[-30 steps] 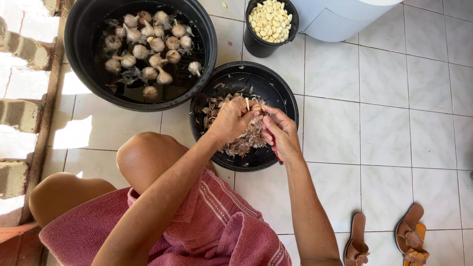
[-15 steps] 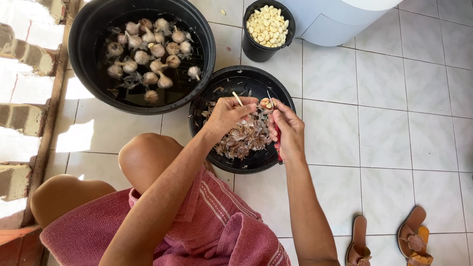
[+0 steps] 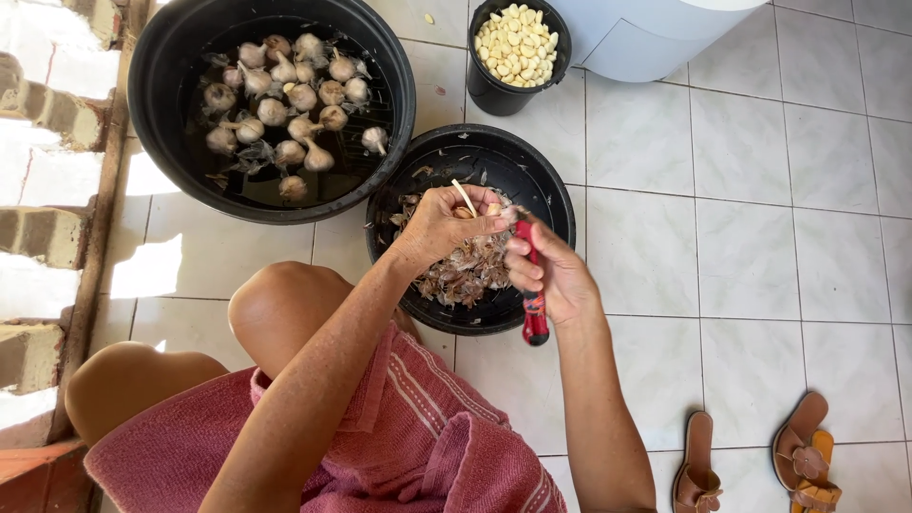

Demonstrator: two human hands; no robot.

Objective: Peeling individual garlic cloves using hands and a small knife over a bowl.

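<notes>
While the left hand curls shut around a garlic bulb, its pale dry stalk sticking up between the fingertips, the right hand is closed in a fist around a red-handled knife, the handle's dark end hanging below the palm and the blade hidden near the bulb. Both hands meet over the middle black basin, which holds a heap of papery garlic skins just beneath them. Compared with half a second ago, the hands have drawn a little closer together and the stalk now stands more upright above the left fingers; the knife handle shows more plainly than before. Beyond the hands, up and to the left, a larger black tub touches the basin's rim and holds whole unpeeled garlic bulbs lying in shallow water. Straight above the basin stands a small black bucket filled with peeled cloves, beside a white container. Nearer the person, a bare knee and a red striped cloth fill the foreground, and brown sandals lie on the white tiled floor at lower right, well apart from the basin.
</notes>
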